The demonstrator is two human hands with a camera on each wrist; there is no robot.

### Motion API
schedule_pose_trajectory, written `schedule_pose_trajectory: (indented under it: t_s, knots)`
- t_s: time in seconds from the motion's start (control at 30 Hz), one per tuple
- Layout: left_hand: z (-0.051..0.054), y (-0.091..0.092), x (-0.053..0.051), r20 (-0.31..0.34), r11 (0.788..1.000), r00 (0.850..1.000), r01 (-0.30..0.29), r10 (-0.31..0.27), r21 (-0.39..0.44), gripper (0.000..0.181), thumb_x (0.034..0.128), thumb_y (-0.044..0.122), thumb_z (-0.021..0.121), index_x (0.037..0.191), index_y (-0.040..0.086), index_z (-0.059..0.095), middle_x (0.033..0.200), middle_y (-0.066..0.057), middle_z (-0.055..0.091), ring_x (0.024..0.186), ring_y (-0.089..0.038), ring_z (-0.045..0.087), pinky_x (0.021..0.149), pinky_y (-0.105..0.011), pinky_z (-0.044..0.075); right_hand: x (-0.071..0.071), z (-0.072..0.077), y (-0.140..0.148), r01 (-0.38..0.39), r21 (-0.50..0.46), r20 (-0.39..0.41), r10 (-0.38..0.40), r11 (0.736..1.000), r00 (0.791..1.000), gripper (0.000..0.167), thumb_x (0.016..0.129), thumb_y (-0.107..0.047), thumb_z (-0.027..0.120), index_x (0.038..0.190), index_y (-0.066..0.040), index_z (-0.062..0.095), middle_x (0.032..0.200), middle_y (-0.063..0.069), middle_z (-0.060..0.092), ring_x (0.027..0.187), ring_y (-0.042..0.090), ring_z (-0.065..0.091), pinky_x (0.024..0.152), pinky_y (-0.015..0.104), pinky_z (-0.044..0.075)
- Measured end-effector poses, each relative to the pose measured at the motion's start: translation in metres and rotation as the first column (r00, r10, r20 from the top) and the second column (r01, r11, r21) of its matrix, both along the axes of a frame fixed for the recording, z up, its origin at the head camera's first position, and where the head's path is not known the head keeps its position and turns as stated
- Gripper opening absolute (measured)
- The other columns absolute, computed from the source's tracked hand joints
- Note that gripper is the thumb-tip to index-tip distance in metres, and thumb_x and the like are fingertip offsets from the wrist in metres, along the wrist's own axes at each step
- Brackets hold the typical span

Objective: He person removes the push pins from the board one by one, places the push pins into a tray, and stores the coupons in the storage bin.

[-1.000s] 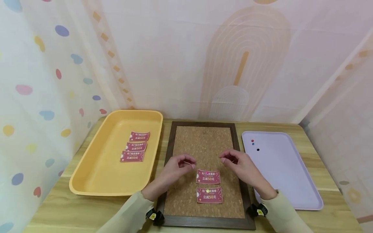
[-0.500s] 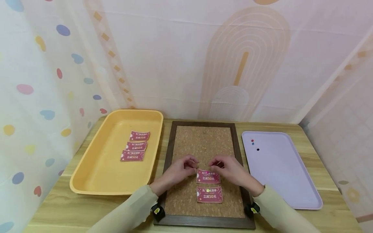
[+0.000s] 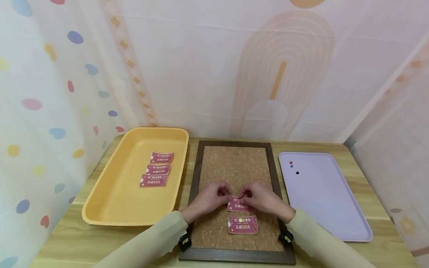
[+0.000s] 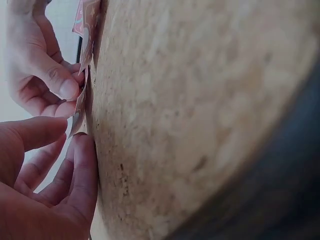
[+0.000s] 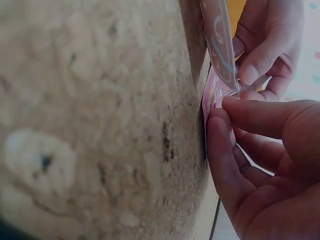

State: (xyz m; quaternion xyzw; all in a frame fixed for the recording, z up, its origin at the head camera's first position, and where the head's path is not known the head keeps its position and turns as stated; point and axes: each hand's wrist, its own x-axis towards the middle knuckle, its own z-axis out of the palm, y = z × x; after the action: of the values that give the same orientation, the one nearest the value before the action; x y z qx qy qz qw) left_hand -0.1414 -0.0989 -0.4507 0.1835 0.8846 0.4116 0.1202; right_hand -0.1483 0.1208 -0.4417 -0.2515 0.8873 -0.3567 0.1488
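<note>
A framed cork board (image 3: 234,163) lies on the table with two red printed coupons on it, one above the other. My left hand (image 3: 212,195) is at the upper coupon's (image 3: 242,206) left top corner, with thumb and finger about that corner. At the coupon's top edge, my right hand (image 3: 263,199) pinches a small pink pushpin (image 5: 216,105), mostly covered by the fingertips. In the wrist views the coupon stands partly bent away from the cork. The lower coupon (image 3: 242,227) lies flat, a yellow pushpin (image 3: 240,220) in its upper middle.
Left of the board stands a yellow tray (image 3: 134,208) holding three more coupons (image 3: 154,180). To the right lies a lilac tray (image 3: 321,193) with a red, a blue and a black pushpin (image 3: 297,172) near its far left corner. A patterned curtain surrounds the table.
Both hands have come inward and down to the upper coupon. The left has reached its corner; the right has closed its fingers on the pink pushpin. The lower coupon stays put.
</note>
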Motion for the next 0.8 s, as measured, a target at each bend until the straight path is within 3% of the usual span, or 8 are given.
schedule_pose_trajectory:
  t_s: [0.27,0.47,0.8]
  knots:
    - [0.0049,0.0012,-0.0018,0.015,0.998,0.999,0.031,-0.031,-0.057,0.009,0.0897,0.006,0.073,0.092,0.014,0.075,0.084,0.007,0.067,0.077,-0.009,0.059,0.07,-0.03,0.049,-0.0032,0.0013,-0.0036,-0.012,0.029,0.005,0.012,1.0,1.0,0.008,0.09,-0.001,0.073,0.089,-0.009,0.074,0.075,-0.007,0.064,0.062,0.007,0.053,0.056,0.023,0.042]
    - [0.0088,0.0035,-0.0038,0.043,0.997,0.999,0.036,-0.033,-0.07,0.009,0.0904,0.006,0.074,0.093,0.014,0.076,0.084,0.007,0.068,0.077,-0.008,0.059,0.071,-0.03,0.049,-0.005,0.0018,-0.0041,0.019,0.052,0.025,-0.021,0.998,0.999,0.005,0.089,-0.004,0.074,0.091,-0.008,0.075,0.075,-0.007,0.065,0.062,0.008,0.055,0.055,0.024,0.043]
    - [0.0054,0.0047,-0.0024,0.032,0.997,0.999,0.025,-0.023,-0.066,0.009,0.0873,0.005,0.073,0.089,0.013,0.076,0.079,0.008,0.066,0.071,-0.007,0.056,0.065,-0.027,0.046,-0.0054,0.0001,-0.0062,0.03,0.06,0.039,-0.032,0.998,0.999,0.005,0.088,-0.005,0.077,0.087,-0.009,0.074,0.074,-0.007,0.064,0.061,0.008,0.055,0.054,0.024,0.043]
